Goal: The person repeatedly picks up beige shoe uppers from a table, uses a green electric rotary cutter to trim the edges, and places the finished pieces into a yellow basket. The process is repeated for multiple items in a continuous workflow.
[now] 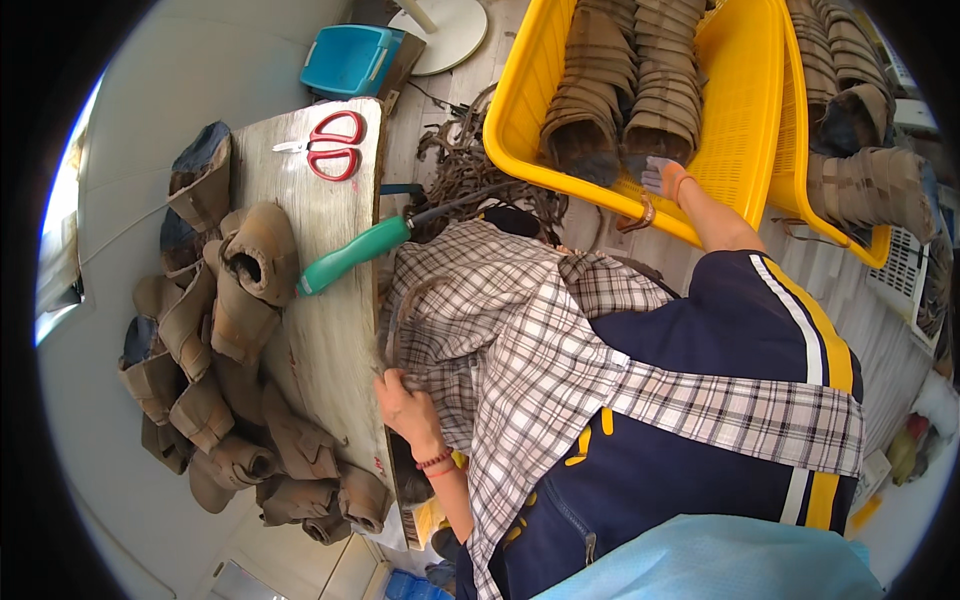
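Note:
My right hand (672, 181), its fingertips in greyish covers, reaches into a yellow plastic basket (735, 120). The fingers are stretched out against the near end of a row of nested brown shoe uppers (662, 105); a second row (583, 100) lies beside it. My left hand (408, 408) is by the table edge, fingers curled in. A thin brown strip (402, 318) arcs over my checked apron towards them; what they pinch is hidden. Near that hand, a green-handled tool (350, 258) with a black cord lies across the table edge.
Red-handled scissors (335, 147) lie on the wooden table (335, 215). Loose brown shoe uppers (250, 265) crowd its left side. Strip scraps (462, 150) litter the floor beside the basket. A blue bin (345, 58) stands behind; another yellow basket (795, 140) holds more uppers.

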{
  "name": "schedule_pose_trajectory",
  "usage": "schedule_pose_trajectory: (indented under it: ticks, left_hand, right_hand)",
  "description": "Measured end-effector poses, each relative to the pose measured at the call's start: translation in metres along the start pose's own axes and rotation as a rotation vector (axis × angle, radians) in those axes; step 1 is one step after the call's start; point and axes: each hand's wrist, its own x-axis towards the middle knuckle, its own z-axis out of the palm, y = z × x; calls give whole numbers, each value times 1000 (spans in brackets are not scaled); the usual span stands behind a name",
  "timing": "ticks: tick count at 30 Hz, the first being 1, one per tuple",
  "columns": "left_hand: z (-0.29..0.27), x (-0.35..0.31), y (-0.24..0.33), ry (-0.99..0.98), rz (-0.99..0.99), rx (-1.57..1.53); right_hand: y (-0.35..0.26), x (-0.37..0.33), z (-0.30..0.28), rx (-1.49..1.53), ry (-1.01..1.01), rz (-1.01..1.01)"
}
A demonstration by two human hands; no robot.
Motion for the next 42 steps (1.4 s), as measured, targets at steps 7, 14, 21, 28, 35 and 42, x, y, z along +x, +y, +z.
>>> schedule_pose_trajectory:
  ticks: [7, 14, 21, 28, 35, 42]
  left_hand:
    - [-27, -34, 42, 11, 289, 13]
    - [23, -7, 66, 305, 617, -295]
    - [58, 25, 103, 89, 692, -436]
    - [74, 28, 103, 184, 638, -509]
    - [73, 18, 95, 236, 649, -553]
    - [79, 33, 97, 271, 659, -572]
  right_hand:
    - [-13, -19, 58, 696, -123, -11]
    - [-48, -15, -11, 1015, 289, -318]
    - [-34, 33, 11, 838, -71, -282]
    - [-23, -70, 158, -117, 6, -106]
    - [-66, -139, 267, -420, 488, -885]
    - [-76, -117, 279, -464, 434, -887]
